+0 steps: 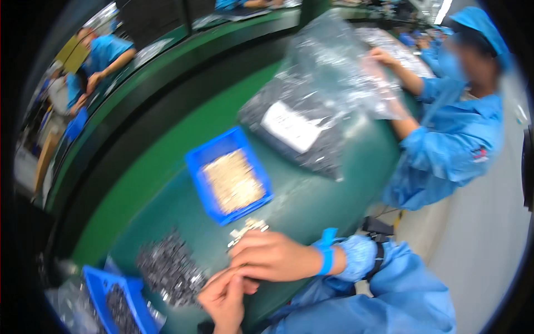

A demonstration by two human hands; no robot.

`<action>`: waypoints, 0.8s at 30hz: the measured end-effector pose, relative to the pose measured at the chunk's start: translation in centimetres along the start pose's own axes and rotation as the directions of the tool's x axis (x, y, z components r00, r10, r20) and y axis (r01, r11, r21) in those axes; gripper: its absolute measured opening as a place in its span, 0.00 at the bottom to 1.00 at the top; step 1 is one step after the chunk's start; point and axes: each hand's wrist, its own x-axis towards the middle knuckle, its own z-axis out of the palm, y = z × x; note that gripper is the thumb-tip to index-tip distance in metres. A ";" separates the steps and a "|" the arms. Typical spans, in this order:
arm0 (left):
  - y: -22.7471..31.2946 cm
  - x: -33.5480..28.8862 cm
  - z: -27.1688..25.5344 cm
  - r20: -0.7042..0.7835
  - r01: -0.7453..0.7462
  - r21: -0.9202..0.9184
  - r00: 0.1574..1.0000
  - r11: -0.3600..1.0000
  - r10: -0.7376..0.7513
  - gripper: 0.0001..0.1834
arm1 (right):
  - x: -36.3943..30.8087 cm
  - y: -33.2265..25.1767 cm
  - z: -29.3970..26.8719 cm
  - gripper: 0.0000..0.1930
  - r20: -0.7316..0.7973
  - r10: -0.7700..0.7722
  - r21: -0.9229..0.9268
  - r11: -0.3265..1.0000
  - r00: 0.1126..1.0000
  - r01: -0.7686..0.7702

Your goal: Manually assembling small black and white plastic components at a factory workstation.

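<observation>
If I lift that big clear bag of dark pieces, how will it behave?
The bag is probably floppy: its clear upper part looks creased and crumpled. It likely hangs bottom-heavy, since dark pieces fill its lower part. Its shiny film may feel slippery.

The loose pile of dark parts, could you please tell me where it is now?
In the head view, the dark pile lies lower left on the table, between the person's left hand and a blue bin.

The head fisheye looks down from close above the green table (311, 206).
</observation>
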 end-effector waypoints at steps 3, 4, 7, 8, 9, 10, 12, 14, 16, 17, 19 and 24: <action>0.5 0.2 0.3 0.097 -0.099 0.074 0.991 0.992 0.092 0.07 | -0.3 -0.2 -1.2 0.05 0.094 0.055 -0.043 0.998 0.994 -0.051; 0.7 0.0 0.3 0.067 -0.143 0.152 0.989 0.978 0.134 0.06 | 0.0 -0.3 -1.1 0.06 0.109 0.021 -0.053 0.998 0.994 -0.015; 0.9 -0.5 -0.2 0.038 -0.202 0.252 0.979 0.947 0.199 0.06 | 0.7 -1.5 -1.0 0.05 0.183 0.018 -0.100 0.995 0.983 0.000; 0.9 -0.8 -0.6 0.038 -0.227 0.260 0.974 0.938 0.225 0.06 | 0.9 -1.6 -0.7 0.05 0.217 0.066 -0.059 0.997 0.974 -0.054; 0.8 -0.9 -0.6 0.053 -0.261 0.256 0.965 0.931 0.256 0.06 | 1.0 -1.6 -0.5 0.05 0.223 0.066 -0.053 0.997 0.973 -0.056; 0.9 -1.0 -0.7 0.055 -0.271 0.244 0.963 0.931 0.265 0.06 | 1.0 -1.6 -0.3 0.04 0.200 0.073 -0.025 0.997 0.977 -0.069; 1.4 -1.2 -1.1 0.037 -0.183 0.177 0.983 0.967 0.180 0.06 | 1.0 -1.5 -0.3 0.03 0.184 0.081 0.005 0.997 0.980 -0.083; 1.5 -1.4 -1.5 0.004 -0.056 -0.001 0.998 0.998 0.056 0.10 | 1.1 -1.4 -0.5 0.04 0.097 0.400 0.199 0.889 0.911 -0.412; 1.4 -1.7 -1.5 -0.042 -0.007 -0.072 0.999 0.997 0.004 0.08 | 0.7 -1.7 -0.2 0.05 0.153 0.492 0.351 0.784 0.857 -0.513; 1.4 -1.8 -1.5 -0.078 0.037 -0.143 0.996 0.989 -0.049 0.07 | 0.4 -1.8 0.1 0.06 0.218 0.569 0.485 0.642 0.793 -0.594; 1.3 -2.0 -1.1 -0.086 0.031 -0.138 0.995 0.990 -0.044 0.07 | 0.1 -2.5 0.8 0.06 0.297 0.574 0.585 0.523 0.764 -0.620; 1.1 -1.9 -0.6 -0.132 -0.035 -0.045 0.991 0.998 0.029 0.10 | -0.3 -2.7 1.6 0.05 0.231 0.571 0.554 0.588 0.788 -0.589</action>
